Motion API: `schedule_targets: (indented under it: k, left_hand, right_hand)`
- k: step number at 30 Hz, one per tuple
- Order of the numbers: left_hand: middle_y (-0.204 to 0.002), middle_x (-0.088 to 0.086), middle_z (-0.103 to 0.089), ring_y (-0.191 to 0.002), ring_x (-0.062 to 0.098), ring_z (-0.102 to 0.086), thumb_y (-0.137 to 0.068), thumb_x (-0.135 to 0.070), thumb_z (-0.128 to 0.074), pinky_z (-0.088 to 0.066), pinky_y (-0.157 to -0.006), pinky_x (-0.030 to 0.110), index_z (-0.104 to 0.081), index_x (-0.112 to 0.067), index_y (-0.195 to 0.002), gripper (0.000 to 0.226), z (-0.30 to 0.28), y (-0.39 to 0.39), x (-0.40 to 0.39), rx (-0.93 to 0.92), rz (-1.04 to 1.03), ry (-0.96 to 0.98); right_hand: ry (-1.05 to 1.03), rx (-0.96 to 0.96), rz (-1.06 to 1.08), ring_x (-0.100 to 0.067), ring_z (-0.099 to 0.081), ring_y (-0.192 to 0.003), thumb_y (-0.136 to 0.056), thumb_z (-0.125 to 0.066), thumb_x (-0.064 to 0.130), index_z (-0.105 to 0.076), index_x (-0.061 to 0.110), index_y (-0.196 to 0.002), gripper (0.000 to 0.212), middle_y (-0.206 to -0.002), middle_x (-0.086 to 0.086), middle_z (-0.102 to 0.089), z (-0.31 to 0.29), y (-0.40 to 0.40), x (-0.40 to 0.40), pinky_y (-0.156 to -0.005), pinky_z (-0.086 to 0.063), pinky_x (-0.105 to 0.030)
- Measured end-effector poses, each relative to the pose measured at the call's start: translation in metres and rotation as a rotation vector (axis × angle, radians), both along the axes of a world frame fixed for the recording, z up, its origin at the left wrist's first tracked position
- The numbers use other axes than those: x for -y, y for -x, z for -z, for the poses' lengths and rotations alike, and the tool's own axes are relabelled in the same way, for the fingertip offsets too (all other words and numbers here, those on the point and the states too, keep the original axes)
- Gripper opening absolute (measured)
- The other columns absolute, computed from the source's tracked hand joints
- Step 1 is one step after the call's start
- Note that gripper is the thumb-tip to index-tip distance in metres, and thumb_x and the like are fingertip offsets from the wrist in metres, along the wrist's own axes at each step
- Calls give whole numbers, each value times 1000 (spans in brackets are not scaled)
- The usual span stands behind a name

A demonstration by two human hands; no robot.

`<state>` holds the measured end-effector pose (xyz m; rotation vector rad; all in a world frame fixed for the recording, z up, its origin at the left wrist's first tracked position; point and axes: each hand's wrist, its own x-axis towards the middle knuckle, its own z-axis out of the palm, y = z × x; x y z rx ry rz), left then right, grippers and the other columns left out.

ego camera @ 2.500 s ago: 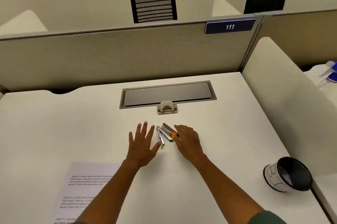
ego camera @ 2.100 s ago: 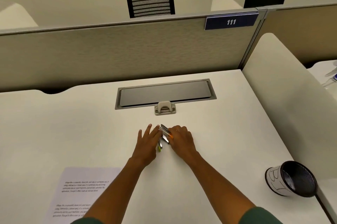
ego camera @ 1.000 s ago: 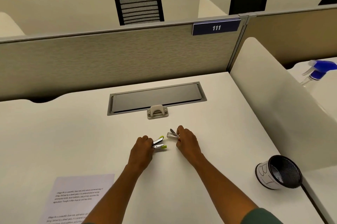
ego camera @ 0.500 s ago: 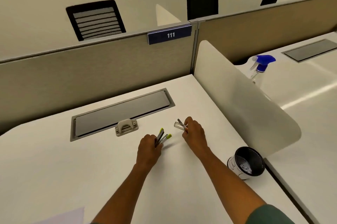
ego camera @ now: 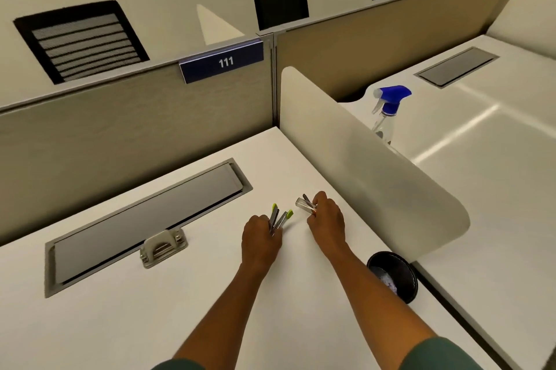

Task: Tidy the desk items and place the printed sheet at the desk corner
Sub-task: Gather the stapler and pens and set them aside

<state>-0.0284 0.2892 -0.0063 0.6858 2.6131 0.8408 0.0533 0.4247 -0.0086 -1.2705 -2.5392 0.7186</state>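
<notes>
Both hands hold pens above the white desk (ego camera: 156,318); printed sheet out of view.

Left hand (ego camera: 261,237): grip closed round two green-tipped pens (ego camera: 279,218), tips fanned toward the far side. Right hand (ego camera: 326,220): grip closed round clear-capped pens (ego camera: 304,205), one showing orange at the fingers. Hands near each other, not touching. Black cup (ego camera: 396,279) sits at the near right, beside the white divider (ego camera: 376,177). Grey cable hatch (ego camera: 144,225) lies far left. Spray bottle (ego camera: 388,110) stands beyond the divider.

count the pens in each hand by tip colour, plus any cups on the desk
green-tipped pens, in the left hand: 2
clear pens with an orange end, in the right hand: 2
black cup, on its side: 1
total: 5
</notes>
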Motion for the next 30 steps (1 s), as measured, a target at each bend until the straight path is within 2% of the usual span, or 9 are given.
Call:
schedule_targets:
  k: [5,13,17,22,25,28,30]
  left_hand:
    - [-91,15,-59,-86,30,-55,-87,-24,-59,-34,-62,32,-55,-4,-79,22,9,12,-23,-25,46,28]
    - [-98,13,-57,-93,30,-52,-89,-27,-56,-35,-68,34,-58,-3,-90,25,25,15,-34,-71,63,51]
    - [-102,11,-59,-98,28,-51,-92,-33,-55,-41,-73,36,-59,-6,-97,28,24,11,-36,-99,102,79]
    - [-105,11,-60,-101,27,-53,-86,-46,-64,-39,-72,32,-60,-7,-103,43,17,9,-34,-63,78,56]
    - [-114,10,-58,-109,27,-50,-86,-54,-60,-44,-81,33,-54,-10,-122,57,12,8,-26,-87,64,35]
    - [-127,10,-54,-116,28,-48,-86,-62,-54,-45,-90,35,-42,-13,-136,70,6,7,-18,-160,94,57]
    - [-141,10,-46,-128,28,-41,-86,-65,-50,-41,-100,37,-32,-16,-146,79,3,7,-11,-190,120,71]
  right_hand:
    - [-23,66,38,-35,-56,-93,-87,-48,-1,-49,7,-108,22,-102,-14,-58,11,4,-12,-77,-48,-43]
    - [-38,98,66,-34,-57,-95,-89,-46,1,-51,11,-107,21,-104,-11,-60,21,6,-22,-79,-48,-42]
    - [-44,108,27,-31,-57,-99,-89,-54,14,-52,15,-108,19,-105,-7,-60,21,3,-20,-80,-49,-40]
    - [-34,111,-7,-27,-56,-101,-78,-72,45,-55,19,-106,42,-106,-3,-59,25,-5,-14,-80,-48,-36]
    - [-73,122,-24,-25,-54,-105,-73,-71,61,-54,23,-115,58,-114,-1,-57,26,-11,-10,-83,-49,-37]
    - [-107,59,-27,-25,-53,-112,-74,-67,65,-53,24,-125,67,-126,-2,-54,21,-16,-5,-88,-48,-39]
    - [-127,17,-36,-27,-50,-121,-76,-64,66,-50,23,-133,73,-137,-4,-49,17,-18,-1,-96,-45,-42]
